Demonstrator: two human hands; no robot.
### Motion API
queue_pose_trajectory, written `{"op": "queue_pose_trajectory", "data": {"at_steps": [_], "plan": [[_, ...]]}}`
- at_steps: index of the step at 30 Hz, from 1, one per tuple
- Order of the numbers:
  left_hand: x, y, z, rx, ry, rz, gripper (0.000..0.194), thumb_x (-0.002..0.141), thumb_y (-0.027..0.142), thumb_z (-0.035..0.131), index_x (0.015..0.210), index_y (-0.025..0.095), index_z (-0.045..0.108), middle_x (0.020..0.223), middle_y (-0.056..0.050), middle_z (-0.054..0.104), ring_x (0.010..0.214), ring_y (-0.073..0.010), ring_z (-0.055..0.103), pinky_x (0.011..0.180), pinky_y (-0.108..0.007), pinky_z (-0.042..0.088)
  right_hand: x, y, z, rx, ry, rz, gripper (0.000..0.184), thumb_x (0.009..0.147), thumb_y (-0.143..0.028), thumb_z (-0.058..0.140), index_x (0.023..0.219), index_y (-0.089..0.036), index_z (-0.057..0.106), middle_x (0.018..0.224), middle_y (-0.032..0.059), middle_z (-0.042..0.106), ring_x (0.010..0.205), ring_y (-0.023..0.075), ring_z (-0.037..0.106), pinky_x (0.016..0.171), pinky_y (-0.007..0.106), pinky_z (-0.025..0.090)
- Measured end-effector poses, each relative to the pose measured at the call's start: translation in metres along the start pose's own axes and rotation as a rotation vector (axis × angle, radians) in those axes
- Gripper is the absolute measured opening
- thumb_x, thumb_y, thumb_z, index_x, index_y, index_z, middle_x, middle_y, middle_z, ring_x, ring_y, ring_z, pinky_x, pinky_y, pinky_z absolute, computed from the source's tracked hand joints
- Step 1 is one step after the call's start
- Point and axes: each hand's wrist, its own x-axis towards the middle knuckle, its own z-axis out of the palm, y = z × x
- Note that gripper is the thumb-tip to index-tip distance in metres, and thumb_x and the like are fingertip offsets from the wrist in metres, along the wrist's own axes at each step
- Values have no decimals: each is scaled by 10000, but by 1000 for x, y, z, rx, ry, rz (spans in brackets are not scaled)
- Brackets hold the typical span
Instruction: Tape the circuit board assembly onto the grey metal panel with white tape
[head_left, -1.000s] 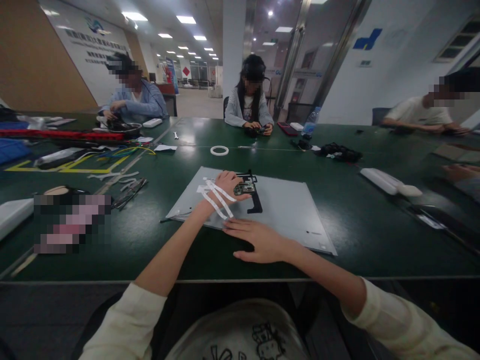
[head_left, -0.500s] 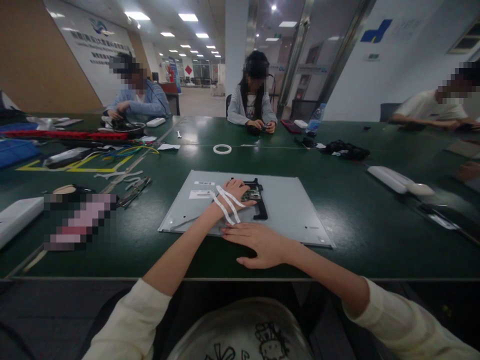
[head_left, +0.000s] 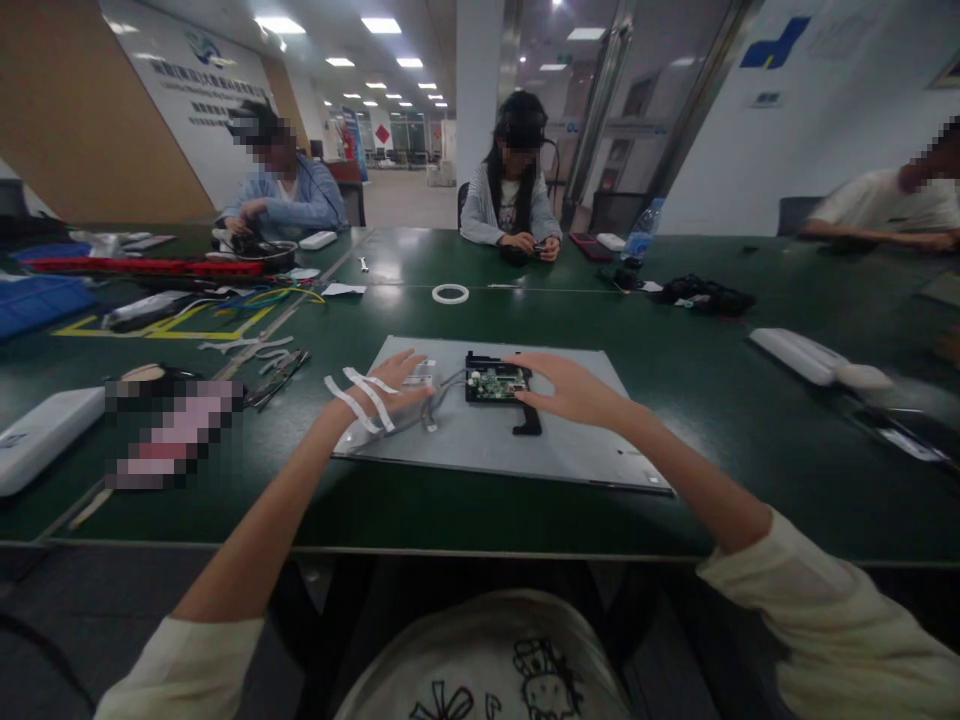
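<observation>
The left hand [head_left: 377,392] and right hand [head_left: 581,388] extend forward, apart, thumbs [head_left: 416,396] away from the fingers [head_left: 405,358].

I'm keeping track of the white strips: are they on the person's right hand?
No, the white strips lie across the left hand, and none shows on the right hand.

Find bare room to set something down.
Free: green tabletop between the flat grey panel and the rightmost long white case, and between panel and white ring. Crowded: the left, with blue plastic basket, long red strip; the panel's middle, with green circuit board and right hand.
</observation>
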Motion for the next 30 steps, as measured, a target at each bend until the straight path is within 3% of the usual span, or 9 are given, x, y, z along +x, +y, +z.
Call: {"op": "queue_pose_trajectory", "data": {"at_steps": [4, 6, 10, 16, 21, 25, 30], "plan": [[-13, 0, 7, 45, -53, -26, 672, 803, 596, 469, 1337, 194, 404, 1405, -135, 396, 1306, -292, 356, 1038, -429, 349, 30, 36, 6, 49, -201, 61, 918, 715, -562, 608, 1461, -232, 187, 1493, 67, 204, 1367, 277, 172, 1098, 467, 212], [-17, 5, 9, 72, -53, -37, 681, 804, 600, 465, 1338, 183, 400, 1413, -153, 377, 1308, -306, 348, 1036, -441, 345, 39, 45, 11, 64, -287, 62, 1002, 669, -584, 640, 1469, -232, 148, 1502, 74, 169, 1375, 291, 124, 1101, 474, 190], [-27, 15, 10, 108, -44, -60, 657, 828, 580, 445, 1344, 176, 383, 1409, -163, 377, 1312, -308, 340, 1030, -435, 346, 43, 47, 19, 125, -342, 28, 1016, 663, -572, 650, 1470, -214, 147, 1469, 99, 257, 1325, 267, 277, 1086, 424, 240], [-37, 23, 12, 175, -17, -86, 601, 853, 558, 410, 1312, 170, 405, 1373, -168, 414, 1296, -298, 359, 1030, -431, 333, 30, 43, 21, 126, -278, 55, 975, 667, -604, 631, 1454, -204, 218, 1441, 103, 313, 1289, 264, 332, 1057, 414, 280], [-26, 45, -5, 100, -2, -103, 486, 886, 485, 391, 1243, 162, 456, 1197, -139, 570, 1140, -269, 520, 913, -383, 437, 27, 40, 23, 12, -176, 42, 906, 695, -654, 574, 1433, -217, 284, 1376, 88, 424, 1228, 284, 411, 1027, 420, 309], [-13, 78, -13, 94, 69, -35, 401, 902, 421, 388, 1152, 138, 521, 1129, -126, 606, 1051, -259, 566, 890, -369, 443, 25, 20, 27, -276, -95, 275, 791, 778, -693, 422, 1392, -196, 368, 1256, 140, 532, 1103, 327, 508, 926, 427, 377], [-2, 107, 1, 80, 109, -17, 392, 896, 419, 414, 1174, 163, 513, 1136, -101, 603, 1058, -245, 559, 905, -356, 432, 23, -18, 23, -516, -194, 496, 685, 841, -663, 311, 1306, -181, 454, 965, 151, 647, 902, 306, 606, 751, 381, 431]]}}
